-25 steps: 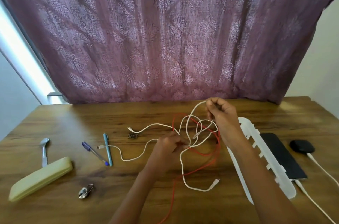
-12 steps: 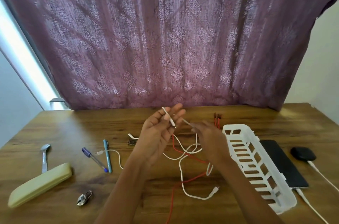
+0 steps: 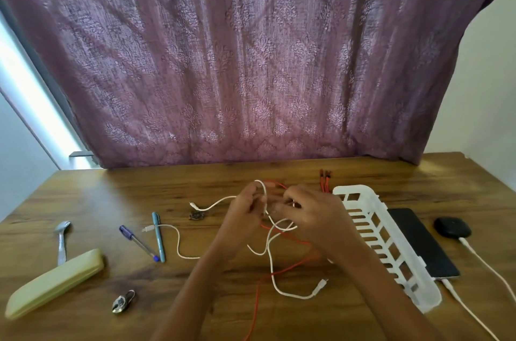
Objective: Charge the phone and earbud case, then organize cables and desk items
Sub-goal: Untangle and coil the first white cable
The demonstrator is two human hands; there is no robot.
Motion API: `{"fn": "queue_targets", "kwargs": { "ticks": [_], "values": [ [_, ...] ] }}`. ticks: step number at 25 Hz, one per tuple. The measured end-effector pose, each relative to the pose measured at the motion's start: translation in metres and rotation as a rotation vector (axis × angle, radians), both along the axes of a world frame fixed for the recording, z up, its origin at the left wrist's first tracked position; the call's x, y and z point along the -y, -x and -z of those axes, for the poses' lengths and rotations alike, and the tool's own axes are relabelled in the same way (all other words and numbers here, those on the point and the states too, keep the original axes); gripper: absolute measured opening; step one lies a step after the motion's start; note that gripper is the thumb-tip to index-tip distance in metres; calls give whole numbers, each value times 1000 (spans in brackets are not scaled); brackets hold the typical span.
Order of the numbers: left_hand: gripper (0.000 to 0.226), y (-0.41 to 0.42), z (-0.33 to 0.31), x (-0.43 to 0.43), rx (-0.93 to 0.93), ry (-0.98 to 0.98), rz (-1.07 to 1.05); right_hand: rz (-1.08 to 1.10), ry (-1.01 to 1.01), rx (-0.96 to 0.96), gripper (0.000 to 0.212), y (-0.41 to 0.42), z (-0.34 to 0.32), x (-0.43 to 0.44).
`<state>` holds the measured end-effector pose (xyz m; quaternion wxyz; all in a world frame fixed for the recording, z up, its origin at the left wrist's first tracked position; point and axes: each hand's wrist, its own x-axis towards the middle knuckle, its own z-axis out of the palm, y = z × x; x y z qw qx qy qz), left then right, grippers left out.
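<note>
At the middle of the wooden desk, my left hand and my right hand both pinch a tangle of white cables, lifting a loop of it. A red cable runs through the same tangle and down toward the near edge. One white cable end lies loose below my hands. The black phone lies at the right with a white charging cable in its near end. The black earbud case beside it has a white cable attached.
A white slotted basket lies on the desk between my right arm and the phone. Two pens, a spoon, a pale yellow case, a small padlock and a small metal item lie at the left. A purple curtain hangs behind.
My hands came back together over the tangle; the left hand, open a moment ago, now pinches a raised white loop. The white cable's left end has slid rightward.
</note>
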<state>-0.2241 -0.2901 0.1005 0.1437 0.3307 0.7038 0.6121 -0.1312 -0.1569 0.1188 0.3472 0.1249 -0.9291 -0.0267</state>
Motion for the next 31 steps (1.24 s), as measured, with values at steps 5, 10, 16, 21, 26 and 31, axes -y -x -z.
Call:
{"fn": "queue_targets", "kwargs": {
  "ticks": [5,10,16,21,26,31],
  "values": [
    [21,-21,-11,-6,187,-92,155,-24,275,3,24,13,-19,-21],
    [30,-20,-30,-7,342,-119,135,-158,565,209,26,28,-25,-28],
    [24,-10,-27,2,604,-276,247,-99,518,286,22,35,-30,-32],
    [19,-11,-34,1,823,-655,277,148,505,303,36,47,-5,-16],
    [26,3,-42,-2,712,-751,74,163,741,496,52,42,43,10],
    [19,7,-26,-12,467,-569,-77,54,802,583,50,29,55,28]
  ]
}}
